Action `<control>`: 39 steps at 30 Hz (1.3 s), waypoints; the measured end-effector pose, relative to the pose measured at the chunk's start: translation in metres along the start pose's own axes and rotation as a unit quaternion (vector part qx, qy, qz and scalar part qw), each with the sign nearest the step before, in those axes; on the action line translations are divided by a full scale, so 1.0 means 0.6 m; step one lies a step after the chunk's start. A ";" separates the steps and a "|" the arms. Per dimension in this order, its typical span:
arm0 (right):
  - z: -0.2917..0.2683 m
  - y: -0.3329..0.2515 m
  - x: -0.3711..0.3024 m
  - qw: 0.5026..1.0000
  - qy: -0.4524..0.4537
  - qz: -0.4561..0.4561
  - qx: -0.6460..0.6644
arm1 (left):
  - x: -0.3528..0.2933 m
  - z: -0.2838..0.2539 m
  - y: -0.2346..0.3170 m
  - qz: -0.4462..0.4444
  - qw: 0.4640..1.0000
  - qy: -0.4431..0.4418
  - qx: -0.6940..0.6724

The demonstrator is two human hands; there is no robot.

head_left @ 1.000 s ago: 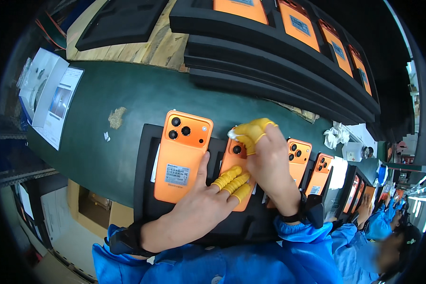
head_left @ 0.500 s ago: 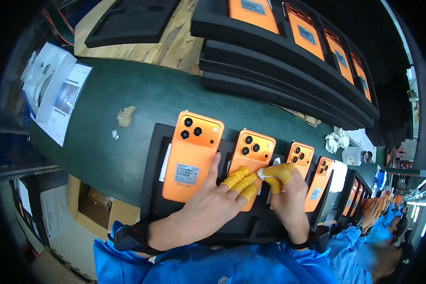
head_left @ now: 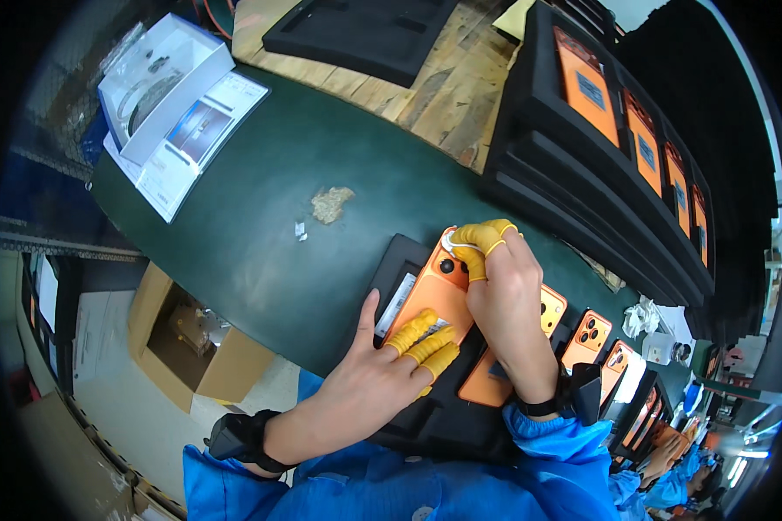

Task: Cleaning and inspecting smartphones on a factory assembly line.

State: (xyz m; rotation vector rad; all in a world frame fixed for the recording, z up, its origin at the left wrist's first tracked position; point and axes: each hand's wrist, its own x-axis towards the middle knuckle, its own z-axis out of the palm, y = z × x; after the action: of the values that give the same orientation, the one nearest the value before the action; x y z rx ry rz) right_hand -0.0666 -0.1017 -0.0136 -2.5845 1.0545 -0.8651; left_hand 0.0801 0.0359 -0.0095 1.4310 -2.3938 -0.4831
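An orange phone (head_left: 410, 304) lies back side up at the left end of a black foam tray (head_left: 397, 258). My left hand (head_left: 369, 382) rests on its lower back, yellow finger cots on several fingers, thumb stretched out beside it. My right hand (head_left: 513, 300), also in yellow finger cots, pinches a small white wipe (head_left: 448, 243) against the phone's top corner by the camera lenses. That hand partly covers the cameras. A second orange phone (head_left: 485, 382) sits right of it, partly behind my right wrist. Farther right lie a third phone (head_left: 586, 339) and a fourth phone (head_left: 614, 366).
Stacked black foam trays (head_left: 530, 187) with orange phones stand at the back right. Behind are an empty black tray (head_left: 356, 39) and a white box (head_left: 161, 87). A crumpled tan scrap (head_left: 331, 205) lies on the green table. Below left stands an open carton (head_left: 182, 339); co-workers sit far right.
Both hands have gone from the second phone to the leftmost one. The wipe is now at that phone's camera corner. My view has turned, so the table's things appear farther right.
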 end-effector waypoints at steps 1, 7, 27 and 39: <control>0.005 -0.003 0.004 1.000 0.007 -0.012 -0.020 | -0.001 0.000 -0.004 0.000 1.000 0.002 -0.011; -0.004 -0.010 -0.010 0.998 -0.048 -0.034 -0.012 | -0.001 0.006 -0.015 0.002 0.996 0.060 -0.068; -0.039 -0.002 -0.074 0.995 -0.074 0.037 -0.050 | -0.003 0.007 -0.014 0.009 0.996 0.049 -0.067; -0.007 -0.052 -0.077 0.999 -0.026 0.024 -0.030 | -0.039 -0.136 -0.057 -0.010 0.945 0.300 -0.131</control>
State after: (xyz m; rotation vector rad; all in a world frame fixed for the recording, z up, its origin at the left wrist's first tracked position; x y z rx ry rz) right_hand -0.0777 -0.0473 -0.0179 -2.6037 1.1397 -0.7609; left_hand 0.1526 0.0312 0.0467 1.2566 -1.7610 -0.2971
